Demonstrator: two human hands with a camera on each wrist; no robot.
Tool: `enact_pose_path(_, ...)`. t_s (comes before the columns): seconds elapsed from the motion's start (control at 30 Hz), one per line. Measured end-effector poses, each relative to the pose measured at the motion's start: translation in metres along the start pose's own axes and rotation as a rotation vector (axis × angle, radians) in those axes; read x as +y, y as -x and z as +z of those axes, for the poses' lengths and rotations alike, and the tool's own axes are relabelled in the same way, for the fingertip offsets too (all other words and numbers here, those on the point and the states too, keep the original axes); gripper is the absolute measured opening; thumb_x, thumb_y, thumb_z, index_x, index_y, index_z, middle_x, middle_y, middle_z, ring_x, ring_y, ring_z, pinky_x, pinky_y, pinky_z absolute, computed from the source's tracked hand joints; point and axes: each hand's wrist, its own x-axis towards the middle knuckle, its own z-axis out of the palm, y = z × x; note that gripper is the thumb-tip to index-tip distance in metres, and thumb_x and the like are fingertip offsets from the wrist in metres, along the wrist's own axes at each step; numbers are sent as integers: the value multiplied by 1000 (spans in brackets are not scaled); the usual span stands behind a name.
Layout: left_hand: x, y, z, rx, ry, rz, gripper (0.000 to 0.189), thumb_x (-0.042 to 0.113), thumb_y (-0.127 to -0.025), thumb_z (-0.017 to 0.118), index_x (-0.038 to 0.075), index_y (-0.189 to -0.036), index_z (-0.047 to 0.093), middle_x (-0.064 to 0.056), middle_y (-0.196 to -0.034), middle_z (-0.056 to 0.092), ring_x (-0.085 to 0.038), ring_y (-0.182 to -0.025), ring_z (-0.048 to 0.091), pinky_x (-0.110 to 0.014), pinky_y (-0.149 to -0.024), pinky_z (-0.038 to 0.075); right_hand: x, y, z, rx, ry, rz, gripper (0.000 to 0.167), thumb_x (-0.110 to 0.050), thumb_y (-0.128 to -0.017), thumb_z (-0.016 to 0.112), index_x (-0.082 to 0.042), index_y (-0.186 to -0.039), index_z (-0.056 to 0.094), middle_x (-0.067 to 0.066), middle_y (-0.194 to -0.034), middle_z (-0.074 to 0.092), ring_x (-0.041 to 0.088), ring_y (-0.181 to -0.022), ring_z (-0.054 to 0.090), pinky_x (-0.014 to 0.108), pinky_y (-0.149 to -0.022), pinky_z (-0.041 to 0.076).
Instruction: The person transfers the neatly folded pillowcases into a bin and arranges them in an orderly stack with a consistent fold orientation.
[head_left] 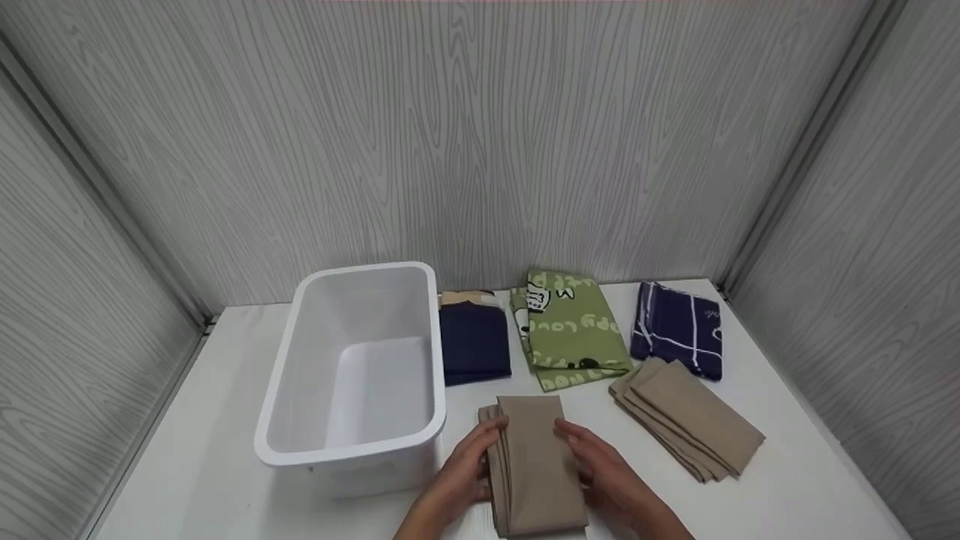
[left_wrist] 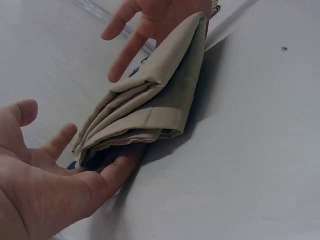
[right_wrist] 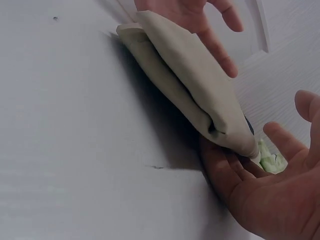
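While we looked down on the white bench (head_left: 202, 420), a folded brown cloth (head_left: 540, 469) lay between a person's bare hands, well in from the right edge, farther from the back edge than the green printed cloth (head_left: 577, 326) and just beside the white bin (head_left: 352, 454). We saw the left hand (head_left: 459, 474) and the right hand (head_left: 611, 476) cradle it from either side, fingers tucked beneath, thumbs standing apart from it in the wrist views; neither hand was clamped on it. Whether the bundle was wholly off the surface, we could not tell.

We judged it light, soft and limp, hardly slippery and in no danger of breaking; loose layers sliding out of line seemed the likelier trouble. The best hold, in our view, was flat fingers under both long sides, thumbs lightly on top.

Plain and matt, it made a long, narrow rectangle, its layers stepped along the left side. From the right wrist, we made out a dark gap between folds.
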Motion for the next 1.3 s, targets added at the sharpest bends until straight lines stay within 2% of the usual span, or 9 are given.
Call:
enact_pose_path(0.13,-5,-4,-3,-4,-96,30,58,43,-102,49,19,-153,38,-17,-153,38,-35,-123,53,-53,-83,55,5,-1,-6,-22,-12,-6,60,-43,-106,43,-18,-158,28,13,-167,11,38,-143,34,46,-103,47)
enact_pose_path(0.27,-11,-6,-6,9,-132,67,56,38,-101,54,19,-152,41,-18,-151,39,-31,-115,60,-53,-80,57,6,-1,-9,-24,-19,-1,60,-33,-104,51,-19,-158,30,16,-165,16,32,-137,41,45,-100,49)
enact_pose_path(0.43,-16,-6,-7,21,-151,91,60,29,-96,65,18,-150,43,-18,-156,33,-30,-117,56,-52,-79,57,7,-2,-9,19,5,8,71,-17,-95,64,-19,-158,31,20,-159,25,26,-125,49,44,-94,52)
enact_pose_path(0.57,-17,-6,-8,22,-174,112,67,19,-88,74,19,-149,45,-18,-150,39,-30,-112,59,-47,-79,58,9,-1,-9,54,60,-3,79,-10,-87,70,-17,-157,32,19,-156,31,26,-123,48,41,-91,53)
enact_pose_path(0.7,-17,-7,-9,21,-179,122,72,10,-83,77,18,-148,46,-17,-142,45,-29,-105,62,-45,-78,58,11,-2,-9,64,106,-18,83,-6,-84,70,-17,-156,33,18,-154,33,27,-125,46,40,-92,52)
enact_pose_path(0.87,-19,-6,-9,32,-174,137,75,1,-80,76,15,-147,46,-17,-141,46,-29,-103,65,-44,-79,58,13,-2,-7,74,131,-38,82,-5,-83,69,-15,-156,33,18,-150,39,27,-124,46,39,-92,51)
enact_pose_path(1.03,-18,-5,-8,18,-179,165,75,1,-78,75,11,-147,46,-17,-140,48,-28,-110,61,-42,-83,57,12,1,-7,65,104,-40,81,-4,-84,65,-12,-157,31,19,-150,37,26,-120,49,44,-89,55)
enact_pose_path(1.2,-14,0,-6,20,-233,213,74,3,-78,77,9,-146,47,-16,-138,50,-28,-114,58,-37,-88,54,8,4,-7,57,95,-50,79,-4,-85,63,-13,-157,31,19,-149,37,25,-116,52,47,-86,56)
enact_pose_path(1.3,-8,5,-3,24,-259,227,73,4,-79,76,10,-145,48,-16,-136,51,-27,-109,61,-38,-84,56,4,8,-5,58,98,-66,78,-3,-85,64,-13,-156,33,19,-147,37,26,-115,53,46,-85,56)
